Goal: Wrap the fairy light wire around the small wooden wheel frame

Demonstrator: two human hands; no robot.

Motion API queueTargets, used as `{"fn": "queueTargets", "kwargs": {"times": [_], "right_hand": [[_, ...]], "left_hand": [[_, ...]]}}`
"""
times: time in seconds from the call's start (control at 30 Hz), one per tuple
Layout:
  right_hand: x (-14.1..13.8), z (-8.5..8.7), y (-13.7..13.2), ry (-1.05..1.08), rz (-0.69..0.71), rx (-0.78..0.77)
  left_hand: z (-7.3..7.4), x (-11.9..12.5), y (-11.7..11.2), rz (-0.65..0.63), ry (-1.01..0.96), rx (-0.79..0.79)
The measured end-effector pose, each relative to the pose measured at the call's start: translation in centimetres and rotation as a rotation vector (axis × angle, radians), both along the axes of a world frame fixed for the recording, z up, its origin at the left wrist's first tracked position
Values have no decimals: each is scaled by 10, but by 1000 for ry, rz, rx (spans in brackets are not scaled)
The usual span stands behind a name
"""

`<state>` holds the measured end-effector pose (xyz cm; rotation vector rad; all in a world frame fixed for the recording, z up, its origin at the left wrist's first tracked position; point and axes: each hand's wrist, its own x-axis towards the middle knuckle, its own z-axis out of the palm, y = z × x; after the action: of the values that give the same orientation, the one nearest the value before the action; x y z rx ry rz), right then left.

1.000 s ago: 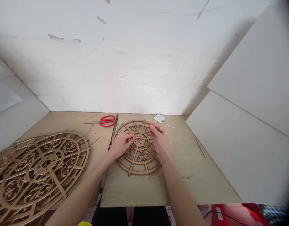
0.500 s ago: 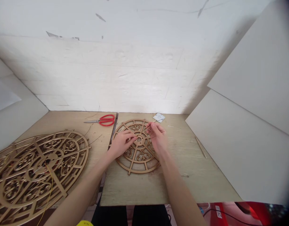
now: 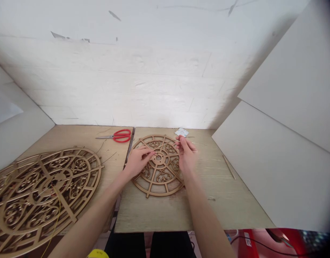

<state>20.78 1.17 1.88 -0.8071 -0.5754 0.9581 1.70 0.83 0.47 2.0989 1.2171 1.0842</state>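
A gold openwork disc (image 3: 159, 165) with spokes, scrollwork and a round hub lies flat on the table in front of me. My left hand (image 3: 138, 160) rests over its left side, finger and thumb pinched on a thin dark wire (image 3: 166, 143) close to the hub. Above the disc's right edge, my right hand (image 3: 187, 153) pinches the same wire further along. The wire slants up to the right between both hands, and its end sticks out past my right fingers. Whether it passes through a hole in the hub is too small to tell.
Several similar gold discs (image 3: 71, 211) are stacked at the left, with loose wires and a yellow strand (image 3: 57, 215). Red-handled scissors (image 3: 122, 135) lie behind them. A small white packet (image 3: 182, 132) sits near the wall, and a thin stick (image 3: 229, 167) lies at the right.
My right hand has moved a little to the right and slightly up along the wire, away from the hub. My left hand stays nearly in place.
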Motion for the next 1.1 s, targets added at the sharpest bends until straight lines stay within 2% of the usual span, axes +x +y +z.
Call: {"fn": "queueTargets", "kwargs": {"times": [0.27, 0.4, 0.5, 0.7, 0.83, 0.97, 1.1], "right_hand": [[12, 0, 3, 153, -22, 27], [21, -2, 4, 243, -22, 34], [28, -4, 6, 289, 10, 82], [37, 0, 6, 237, 60, 177], [25, 4, 2, 96, 75, 147], [3, 5, -5, -219, 176, 83], [-14, 7, -14, -544, 304, 146]], "left_hand": [[1, -2, 3, 145, -125, -103], [3, -3, 4, 144, -223, -159], [6, -3, 3, 129, -364, -248], [10, -6, 5, 120, -790, -463], [15, -5, 5, 36, -891, -490], [21, -1, -1, -130, -1004, -614], [21, 2, -6, -205, -972, -630]]}}
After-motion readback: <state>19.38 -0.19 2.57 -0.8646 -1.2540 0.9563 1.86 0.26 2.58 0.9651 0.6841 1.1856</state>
